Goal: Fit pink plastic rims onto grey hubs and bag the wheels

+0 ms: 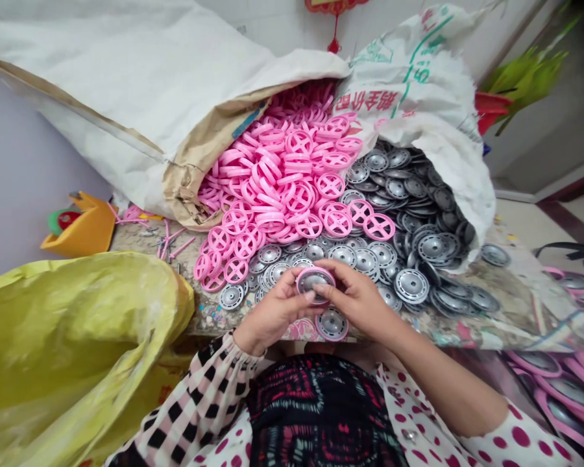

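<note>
My left hand (272,314) and my right hand (356,301) together hold a small silver spoked disc seated inside a pink plastic ring (315,284), gripping it by the rim in front of me. Just below them, a finished silver disc in a pink ring (331,324) lies on the table. A heap of pink cross-spoked plastic rings (277,168) spills from a white woven sack (141,104). Beside it lies a heap of silver ribbed discs (409,220), with loose ones spread close to my hands.
A yellow sack (63,344) bulges at lower left, over the table's edge. An orange container (80,227) stands at the far left beside pink plastic scraps. Pink-ringed discs (564,395) are piled below the table at lower right. The stained table (516,311) runs rightward.
</note>
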